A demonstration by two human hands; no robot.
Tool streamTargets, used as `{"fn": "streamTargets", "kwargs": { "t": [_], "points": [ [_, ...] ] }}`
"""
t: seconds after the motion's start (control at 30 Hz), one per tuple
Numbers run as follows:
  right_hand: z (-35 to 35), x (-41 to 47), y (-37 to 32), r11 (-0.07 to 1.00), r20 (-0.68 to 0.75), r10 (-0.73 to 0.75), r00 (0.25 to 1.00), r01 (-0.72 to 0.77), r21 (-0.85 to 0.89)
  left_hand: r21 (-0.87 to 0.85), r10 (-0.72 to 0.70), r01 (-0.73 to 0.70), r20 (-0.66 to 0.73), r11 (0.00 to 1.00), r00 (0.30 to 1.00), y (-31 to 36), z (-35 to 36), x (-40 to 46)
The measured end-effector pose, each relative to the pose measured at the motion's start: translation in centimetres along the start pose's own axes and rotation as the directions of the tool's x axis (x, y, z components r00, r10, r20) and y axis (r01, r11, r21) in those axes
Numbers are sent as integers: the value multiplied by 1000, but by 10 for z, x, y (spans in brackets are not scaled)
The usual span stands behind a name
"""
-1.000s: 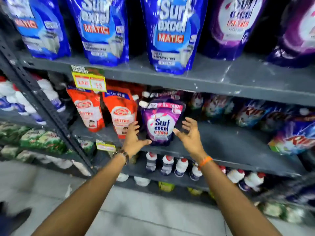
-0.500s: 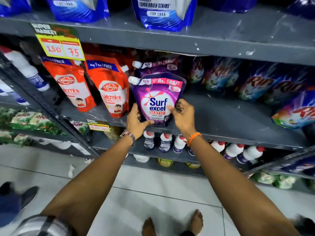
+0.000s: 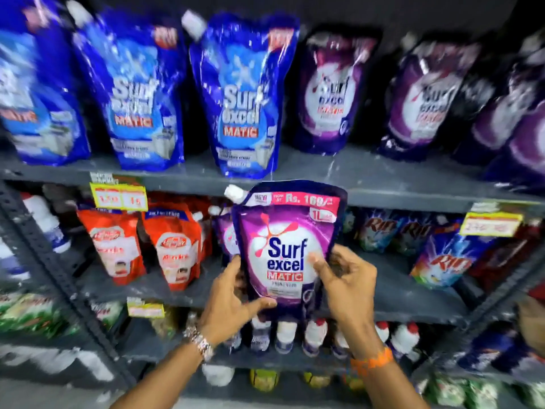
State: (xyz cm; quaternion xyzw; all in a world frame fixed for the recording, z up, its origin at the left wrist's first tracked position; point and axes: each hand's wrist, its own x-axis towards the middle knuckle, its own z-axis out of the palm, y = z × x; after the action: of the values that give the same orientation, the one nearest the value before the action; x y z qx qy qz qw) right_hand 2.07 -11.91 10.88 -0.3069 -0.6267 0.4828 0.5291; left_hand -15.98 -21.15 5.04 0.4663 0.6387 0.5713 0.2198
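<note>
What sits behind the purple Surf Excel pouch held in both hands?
A second purple pouch peeks out at its left edge, with the grey shelf beyond. Whatever lies directly behind the held pouch is covered.

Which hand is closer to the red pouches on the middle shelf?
Left. The left hand grips the purple pouch just right of the red pouches; the right hand holds its far side, farther away.
</note>
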Motion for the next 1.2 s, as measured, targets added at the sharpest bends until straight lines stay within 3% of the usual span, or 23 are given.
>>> {"fn": "streamTargets", "kwargs": {
  "t": [0.13,0.33,0.5,0.7,0.93,1.2],
  "points": [
    [-23,38,-67,984,-46,-165,985,168,65,15,134,-135,51,991,990,77,8,30],
    [-47,108,-125,949,-105,-292,950,302,88,-25,254,-254,33,967,967,158,21,89],
    [-58,168,-145,963,-77,-258,963,262,56,-12,252,-251,35,968,967,194,39,141],
    [-60,219,-129,983,-40,-175,984,176,47,113,179,-177,-7,978,984,183,52,196],
    [-58,236,-116,984,-39,-179,983,178,-25,131,139,-139,7,982,990,181,59,209],
    [-61,232,-105,991,-38,-132,990,133,25,154,143,-137,-27,978,989,185,55,191]
  ]
}}
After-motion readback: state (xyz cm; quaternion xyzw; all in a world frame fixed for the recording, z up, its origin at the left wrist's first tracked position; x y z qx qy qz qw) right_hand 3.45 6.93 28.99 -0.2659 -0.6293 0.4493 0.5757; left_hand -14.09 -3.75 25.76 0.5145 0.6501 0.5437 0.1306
